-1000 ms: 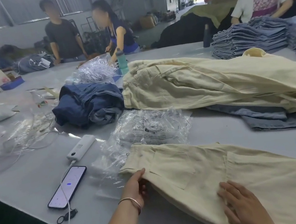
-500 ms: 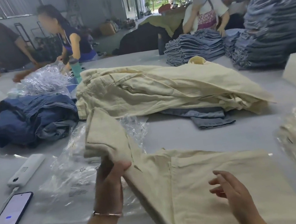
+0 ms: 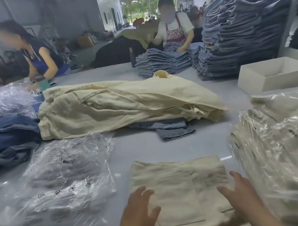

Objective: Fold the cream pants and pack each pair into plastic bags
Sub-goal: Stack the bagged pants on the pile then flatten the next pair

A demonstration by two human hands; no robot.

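Near table edge: folded cream pants (image 3: 178,192) lie flat. Left hand (image 3: 138,214) and right hand (image 3: 239,194), fingers spread wide, press it flat, likely so fold stays for plastic bags (image 3: 59,193) beside.

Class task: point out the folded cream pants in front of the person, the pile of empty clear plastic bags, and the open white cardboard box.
folded cream pants (image 3: 179,196), head view, back pocket
pile of empty clear plastic bags (image 3: 63,193), head view, printed top bag
open white cardboard box (image 3: 254,82), head view, front wall

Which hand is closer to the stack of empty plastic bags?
Left. The left hand rests on the folded cream pants at their left edge, beside the empty plastic bags. The right hand rests at the far, right side.
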